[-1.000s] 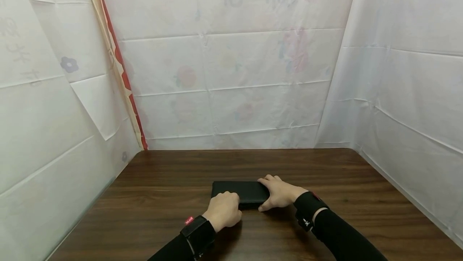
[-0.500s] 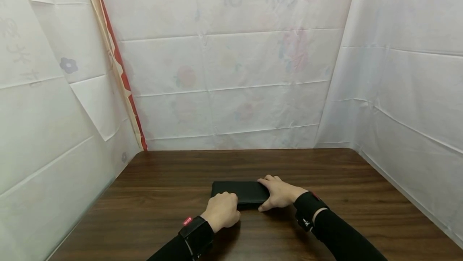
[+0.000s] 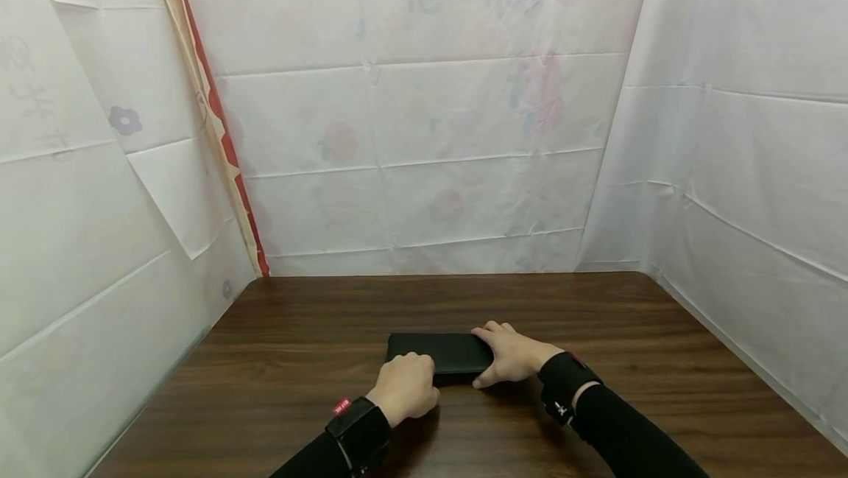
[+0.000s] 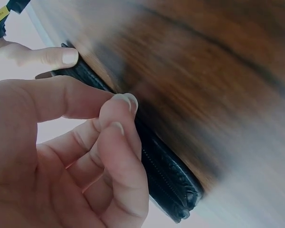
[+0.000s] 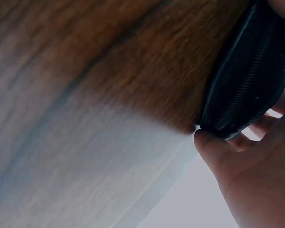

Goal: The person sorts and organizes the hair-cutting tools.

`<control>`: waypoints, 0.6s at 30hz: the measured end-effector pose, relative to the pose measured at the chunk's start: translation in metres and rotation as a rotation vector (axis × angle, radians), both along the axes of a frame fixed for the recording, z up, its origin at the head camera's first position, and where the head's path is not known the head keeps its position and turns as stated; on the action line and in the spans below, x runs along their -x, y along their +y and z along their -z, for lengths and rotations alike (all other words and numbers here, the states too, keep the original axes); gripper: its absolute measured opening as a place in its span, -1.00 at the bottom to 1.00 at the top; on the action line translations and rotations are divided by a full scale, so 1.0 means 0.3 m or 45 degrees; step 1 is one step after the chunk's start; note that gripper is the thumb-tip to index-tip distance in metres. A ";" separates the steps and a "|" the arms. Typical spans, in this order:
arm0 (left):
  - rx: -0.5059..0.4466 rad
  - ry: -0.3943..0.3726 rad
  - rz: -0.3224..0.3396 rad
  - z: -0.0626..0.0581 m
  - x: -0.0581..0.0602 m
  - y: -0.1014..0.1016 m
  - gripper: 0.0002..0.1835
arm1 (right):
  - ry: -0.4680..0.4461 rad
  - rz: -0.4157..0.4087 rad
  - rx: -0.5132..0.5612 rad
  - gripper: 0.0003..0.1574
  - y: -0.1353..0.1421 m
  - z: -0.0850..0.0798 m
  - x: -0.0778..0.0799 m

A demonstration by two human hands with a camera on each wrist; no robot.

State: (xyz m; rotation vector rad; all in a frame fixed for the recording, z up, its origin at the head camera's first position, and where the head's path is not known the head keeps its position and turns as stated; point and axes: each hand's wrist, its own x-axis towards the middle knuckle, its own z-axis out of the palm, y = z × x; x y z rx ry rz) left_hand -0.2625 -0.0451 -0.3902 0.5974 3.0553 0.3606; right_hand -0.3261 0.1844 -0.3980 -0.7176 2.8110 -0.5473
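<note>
A black zip wallet (image 3: 450,349) lies flat on the table, its zipper side toward me. My left hand (image 3: 405,387) is at the front edge, left of the wallet's middle. In the left wrist view the thumb and curled forefinger pinch together at the zipper (image 4: 156,172); the fingers hide the pull. My right hand (image 3: 513,357) grips the wallet's right end, thumb at the near side and fingers over the far side. The right wrist view shows the zipper teeth (image 5: 247,76) near that thumb, and they look closed there.
The dark wood-grain table (image 3: 318,316) reaches back to a pale printed cloth (image 3: 424,169) hung behind it. More white cloth hangs along the left and the right (image 3: 748,191). Black bands (image 3: 361,434) circle both wrists.
My left hand has slid very slightly to the left along the wallet's front edge. The right hand and the wallet have stayed in place.
</note>
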 end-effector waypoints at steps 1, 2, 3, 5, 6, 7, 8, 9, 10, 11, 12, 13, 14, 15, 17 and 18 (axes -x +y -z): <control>0.001 0.000 -0.001 -0.001 0.001 -0.001 -0.92 | 0.002 0.000 0.002 0.20 0.000 0.001 0.001; -0.001 -0.002 -0.002 -0.003 0.001 -0.002 -0.92 | 0.003 0.001 0.003 0.20 0.000 0.000 0.002; -0.001 -0.007 -0.003 -0.004 0.002 -0.002 -0.92 | 0.006 0.000 0.004 0.20 0.000 -0.001 0.002; -0.002 -0.009 -0.002 -0.006 0.001 -0.004 -0.92 | 0.010 -0.003 0.004 0.20 0.001 0.000 0.003; -0.004 -0.014 -0.004 -0.007 0.002 -0.004 -0.92 | 0.010 -0.005 0.007 0.20 0.001 -0.001 0.004; -0.003 -0.015 -0.003 -0.007 0.001 -0.005 -0.92 | 0.009 -0.009 0.007 0.20 0.002 0.000 0.004; -0.001 -0.016 -0.001 -0.007 0.000 -0.006 -0.93 | 0.007 -0.011 0.007 0.20 0.002 0.000 0.004; -0.001 -0.015 0.001 -0.006 -0.001 -0.007 -0.92 | 0.007 -0.015 0.005 0.20 0.002 0.001 0.003; 0.000 -0.014 0.001 -0.005 -0.002 -0.008 -0.92 | 0.007 -0.016 0.005 0.20 0.002 0.002 0.003; 0.001 -0.016 0.000 -0.005 -0.003 -0.009 -0.91 | 0.007 -0.019 0.003 0.20 0.002 0.002 0.003; 0.002 -0.018 -0.002 -0.005 -0.003 -0.010 -0.90 | 0.006 -0.018 0.004 0.20 0.001 0.002 0.002; 0.003 -0.016 -0.005 -0.004 -0.004 -0.012 -0.89 | 0.005 -0.018 0.003 0.20 0.000 0.002 0.001; 0.004 -0.016 -0.009 -0.004 -0.005 -0.014 -0.88 | 0.006 -0.015 0.004 0.20 -0.001 0.001 -0.001; 0.002 -0.014 -0.011 -0.005 -0.005 -0.015 -0.86 | 0.007 -0.013 0.004 0.20 -0.002 0.000 -0.002; -0.001 -0.010 -0.015 -0.007 -0.005 -0.019 -0.84 | 0.007 -0.005 0.005 0.21 -0.004 -0.003 -0.005; -0.003 -0.008 -0.015 -0.008 -0.005 -0.021 -0.83 | 0.006 0.000 0.007 0.21 -0.005 -0.004 -0.006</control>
